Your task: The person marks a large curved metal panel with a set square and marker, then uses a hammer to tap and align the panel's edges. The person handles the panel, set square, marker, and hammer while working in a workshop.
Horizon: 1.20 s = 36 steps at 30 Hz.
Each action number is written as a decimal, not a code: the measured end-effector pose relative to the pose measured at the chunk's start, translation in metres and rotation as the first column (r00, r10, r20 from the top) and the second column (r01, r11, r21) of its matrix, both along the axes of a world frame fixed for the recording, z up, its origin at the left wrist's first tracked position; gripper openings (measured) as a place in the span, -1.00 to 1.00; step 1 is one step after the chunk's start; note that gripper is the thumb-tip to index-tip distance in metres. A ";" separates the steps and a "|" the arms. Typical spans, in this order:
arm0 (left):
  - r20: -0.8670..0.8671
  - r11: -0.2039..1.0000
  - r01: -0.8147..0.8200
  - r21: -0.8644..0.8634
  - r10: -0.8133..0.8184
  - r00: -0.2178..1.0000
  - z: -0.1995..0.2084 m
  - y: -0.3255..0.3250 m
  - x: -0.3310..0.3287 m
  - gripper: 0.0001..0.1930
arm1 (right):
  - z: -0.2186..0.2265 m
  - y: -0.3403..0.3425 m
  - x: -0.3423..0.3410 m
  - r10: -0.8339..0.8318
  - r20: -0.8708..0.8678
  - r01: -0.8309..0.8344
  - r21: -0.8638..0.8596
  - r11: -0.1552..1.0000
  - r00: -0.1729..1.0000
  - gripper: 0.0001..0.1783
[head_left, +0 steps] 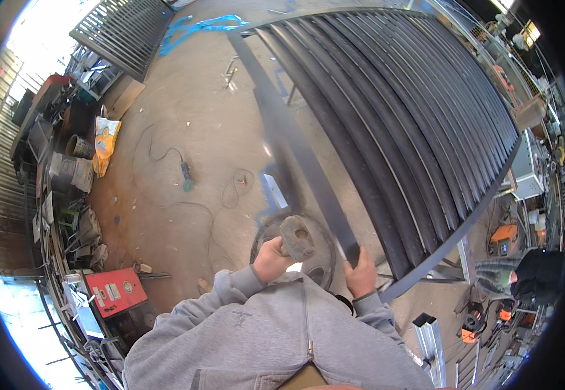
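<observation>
My left hand (273,259) is closed round what looks like a hammer (298,239), held upright in front of my chest. Its worn, blocky grey-brown head faces up, with a brown spot in the middle; the handle is mostly hidden. My right hand (361,275) grips the near end of a long dark flat metal bar (308,170), which runs away from me to the far left. Just right of the bar lies a large dark slatted metal panel (399,123), raised off the floor. Below my hands shows a round dark-rimmed object (324,244), partly covered.
An angle grinder (186,177) and its cable lie on the floor to the left. A red machine box (116,292) stands at lower left, a yellow bag (105,144) beyond it. Metal profiles (429,338) stand at lower right. Another slatted panel (123,34) leans far left.
</observation>
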<state>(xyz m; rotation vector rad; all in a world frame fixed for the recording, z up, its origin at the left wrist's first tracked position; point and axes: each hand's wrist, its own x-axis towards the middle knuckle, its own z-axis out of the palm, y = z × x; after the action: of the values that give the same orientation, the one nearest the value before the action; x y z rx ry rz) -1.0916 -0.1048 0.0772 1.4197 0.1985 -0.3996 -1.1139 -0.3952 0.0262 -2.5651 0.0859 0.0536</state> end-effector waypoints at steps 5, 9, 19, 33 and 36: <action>0.010 0.991 -0.129 -0.024 0.129 0.992 -0.014 0.080 0.024 -0.71 | -0.011 0.049 0.068 0.025 0.068 -0.022 -0.049 0.999 0.997 -0.22; -0.039 0.969 -0.242 0.044 0.243 0.969 -0.019 0.134 0.028 -0.69 | -0.010 0.089 0.130 0.085 0.091 -0.082 -0.031 0.996 0.992 -0.22; 0.016 0.852 -0.518 -0.071 0.520 0.854 -0.024 0.226 0.056 -0.87 | -0.011 0.198 0.296 0.147 0.117 -0.145 -0.021 0.989 0.982 -0.24; 0.013 0.832 -0.512 0.214 0.521 0.853 -0.001 0.362 0.290 -0.90 | -0.020 0.363 0.534 0.161 0.156 -0.164 0.010 0.986 0.975 -0.28; 0.015 0.849 -0.475 0.233 0.485 0.874 0.012 0.378 0.333 -0.91 | -0.021 0.387 0.567 0.162 0.157 -0.166 0.014 0.986 0.974 -0.27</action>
<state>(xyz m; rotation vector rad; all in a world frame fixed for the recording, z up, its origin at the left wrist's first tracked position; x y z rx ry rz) -0.7584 0.2730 0.0894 1.5274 0.6422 0.0111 -0.5473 -0.0079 0.0054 -2.5340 -0.1851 -0.0830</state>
